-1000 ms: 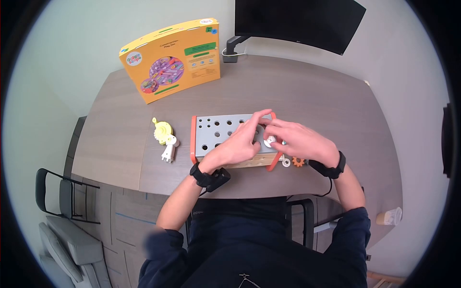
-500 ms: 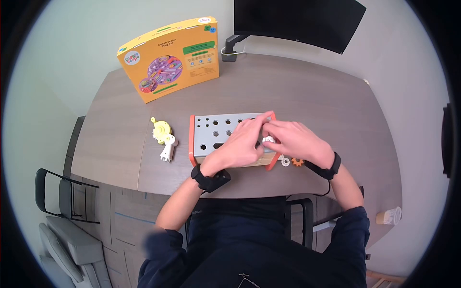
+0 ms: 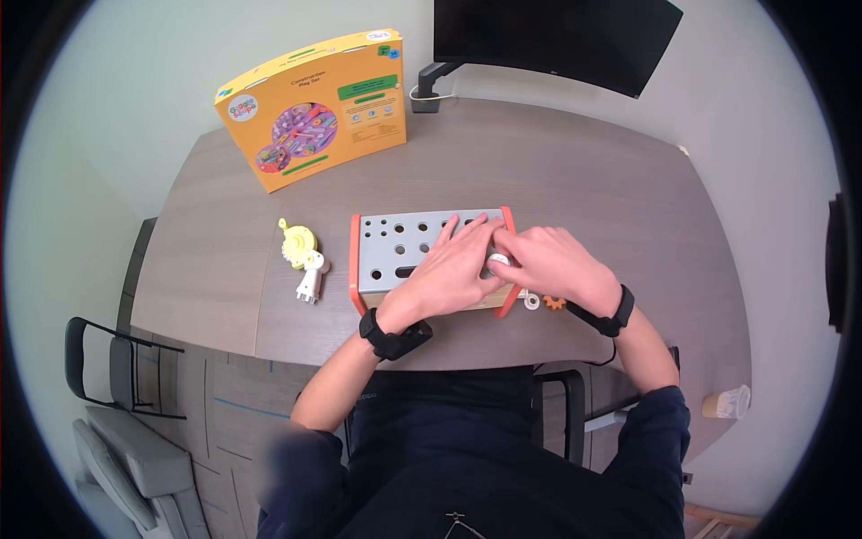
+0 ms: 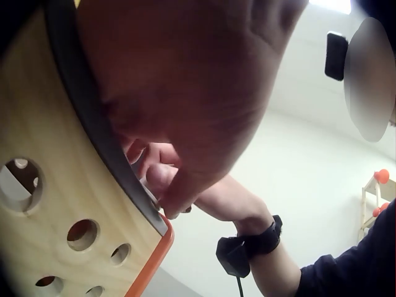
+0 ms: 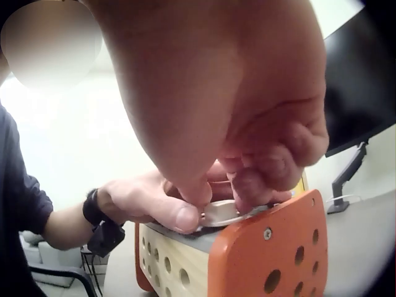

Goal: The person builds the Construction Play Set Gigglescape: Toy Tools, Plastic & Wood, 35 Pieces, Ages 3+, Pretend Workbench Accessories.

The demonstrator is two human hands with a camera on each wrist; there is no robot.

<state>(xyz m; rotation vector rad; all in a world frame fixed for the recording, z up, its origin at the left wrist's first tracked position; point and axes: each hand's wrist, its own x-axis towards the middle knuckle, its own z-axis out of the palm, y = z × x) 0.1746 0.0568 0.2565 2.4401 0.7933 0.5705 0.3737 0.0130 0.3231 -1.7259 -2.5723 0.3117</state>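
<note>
A toy workbench (image 3: 382, 256) with a grey holed top, pale wooden sides and orange end panels stands before me. On its top, near the right end, is a small white disc-shaped piece (image 5: 221, 212). My right hand (image 3: 558, 266) comes from the right and pinches this piece between thumb and curled fingers. My left hand (image 3: 446, 277) lies low over the grey top, its fingers stretched toward the back right corner. In the right wrist view the left thumb (image 5: 183, 218) lies straight against the piece's near side. The hands cover the holes around it.
Left of the workbench lie a yellow geared toy part (image 3: 298, 245) and a white pronged part (image 3: 311, 278). An orange gear (image 3: 554, 304) and a white ring-ended part (image 3: 532, 302) lie by its right end. Behind stand a yellow box (image 3: 314, 112) and a monitor (image 3: 557, 45); a cup (image 3: 725, 403) is far right.
My left fingers have spread and flattened over the grey top, and the left thumb has closed in on the white piece. The right hand stays at the piece, its fingers lower and more curled.
</note>
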